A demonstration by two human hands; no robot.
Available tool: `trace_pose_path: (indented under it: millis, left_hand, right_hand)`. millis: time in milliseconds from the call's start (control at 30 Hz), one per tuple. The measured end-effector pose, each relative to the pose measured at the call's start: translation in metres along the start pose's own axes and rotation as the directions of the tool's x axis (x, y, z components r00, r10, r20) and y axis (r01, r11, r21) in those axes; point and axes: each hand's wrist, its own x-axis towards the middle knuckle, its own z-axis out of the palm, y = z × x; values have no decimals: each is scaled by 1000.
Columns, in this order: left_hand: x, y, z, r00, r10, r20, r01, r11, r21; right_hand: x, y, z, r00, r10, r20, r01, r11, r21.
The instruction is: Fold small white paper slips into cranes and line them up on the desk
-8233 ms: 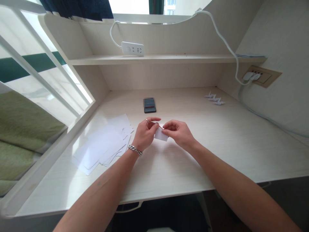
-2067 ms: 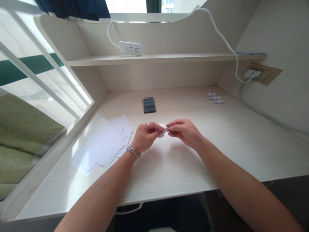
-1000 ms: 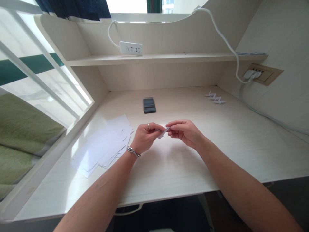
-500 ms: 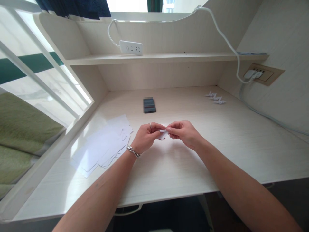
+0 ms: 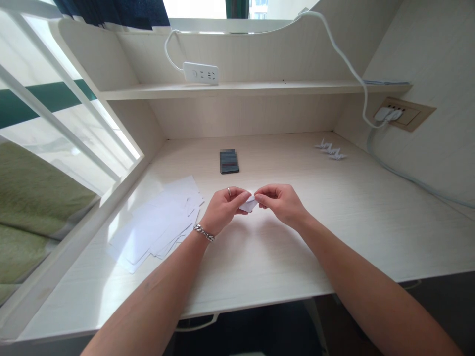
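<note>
Pale wooden desk (image 5: pixel 260 257): left hand (image 5: pixel 222 210) and right hand (image 5: pixel 284 203) both pinch a small folded paper (image 5: pixel 249 204) between them, fold apparently unfinished. Finished paper cranes (image 5: pixel 330 149) lie far right, blank sheets (image 5: pixel 156 225) left.

A pale wood desk (image 5: pixel 334 232) sits in an alcove under a shelf (image 5: pixel 260 89), with a bright window (image 5: pixel 196 9) and dark curtain (image 5: pixel 111 12) above, a wall socket (image 5: pixel 404 113) at right, and white rails (image 5: pixel 55 123) at left.
</note>
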Motion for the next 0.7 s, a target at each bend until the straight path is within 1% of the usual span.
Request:
trace_pose_path:
  millis: [100, 267, 333, 500, 633, 700]
  left_hand:
    - [1, -4, 0, 999, 43, -7, -42, 996, 83]
    - [2, -6, -1, 994, 110, 16, -111, 974, 199]
    - [1, -5, 0, 994, 106, 22, -108, 976, 188]
    - [-2, -3, 0, 998, 34, 58, -40, 993, 112]
    - [-2, -3, -1, 995, 57, 77, -66, 991, 120]
    - [-1, -3, -1, 995, 76, 68, -84, 986, 141]
  right_hand:
    - [0, 0, 1, 1000, -14, 6, 15, 999, -29]
    - [-1, 2, 2, 997, 41, 58, -39, 998, -41]
    - [-1, 3, 2, 997, 48, 52, -47, 999, -23]
    - [0, 5, 3, 998, 60, -12, -59, 997, 53]
    - [2, 7, 4, 999, 50, -22, -49, 996, 69]
    - [2, 7, 4, 999, 44, -24, -42, 997, 66]
